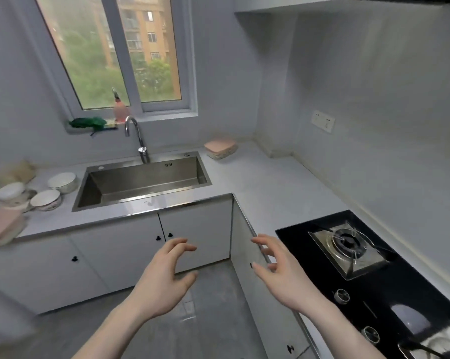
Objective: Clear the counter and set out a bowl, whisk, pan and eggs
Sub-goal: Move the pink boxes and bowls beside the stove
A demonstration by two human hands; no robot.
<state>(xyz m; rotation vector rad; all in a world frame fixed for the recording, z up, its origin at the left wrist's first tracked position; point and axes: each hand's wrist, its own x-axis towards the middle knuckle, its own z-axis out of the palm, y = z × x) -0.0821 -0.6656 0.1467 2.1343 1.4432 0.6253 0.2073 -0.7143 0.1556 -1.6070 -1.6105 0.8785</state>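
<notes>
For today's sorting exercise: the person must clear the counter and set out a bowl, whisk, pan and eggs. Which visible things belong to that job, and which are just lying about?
Belong to the job:
- white bowls left of the sink
- counter
- left hand and right hand, both holding nothing

Just lying about:
- sink and tap
- pink spray bottle and green cloth on the sill
- gas hob

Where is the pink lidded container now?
In the head view, the pink lidded container stands on the counter near the back corner, just right of the sink and far behind the gas stove.
</notes>
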